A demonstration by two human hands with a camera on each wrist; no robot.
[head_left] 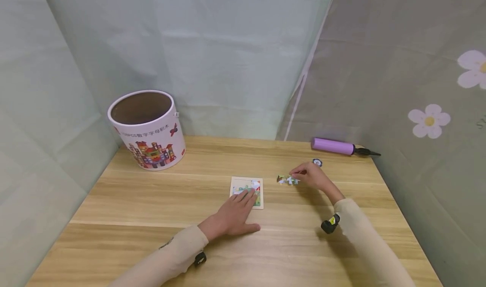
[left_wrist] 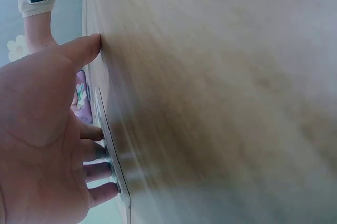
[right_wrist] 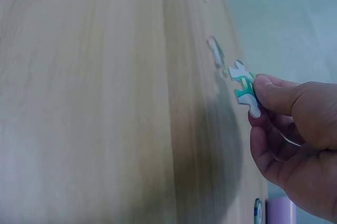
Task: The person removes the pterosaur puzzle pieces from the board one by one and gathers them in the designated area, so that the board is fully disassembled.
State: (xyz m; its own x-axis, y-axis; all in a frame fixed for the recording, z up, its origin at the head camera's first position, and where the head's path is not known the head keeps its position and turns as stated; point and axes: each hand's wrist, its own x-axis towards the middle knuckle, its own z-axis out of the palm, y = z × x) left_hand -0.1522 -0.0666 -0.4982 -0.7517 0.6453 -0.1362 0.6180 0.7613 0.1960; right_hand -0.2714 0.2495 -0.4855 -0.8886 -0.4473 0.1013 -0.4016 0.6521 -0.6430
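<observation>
A small square jigsaw puzzle tray point(head_left: 261, 206) lies on the table with several pieces in it and a bare part toward its upper left. My left hand point(head_left: 235, 215) rests on it, fingers extended over the tray and thumb spread out to the side. To the right, thumb and fingers of my right hand point(head_left: 312, 176) pinch a white and green jigsaw piece point(right_wrist: 244, 88), tilted above the tabletop. Just beyond that piece, another jigsaw piece point(right_wrist: 216, 51) lies on the wood. The fingers of my left hand point(left_wrist: 47, 124) hide part of the tray's picture.
A large printed bucket point(head_left: 146, 131) stands at the back left. At the back right lies a purple hand pump point(head_left: 333, 146) with a black nozzle. A small round blue-and-white disc point(head_left: 317, 162) is beyond my right hand. Cloth curtains point(head_left: 228, 59) surround the wooden table point(head_left: 144, 207).
</observation>
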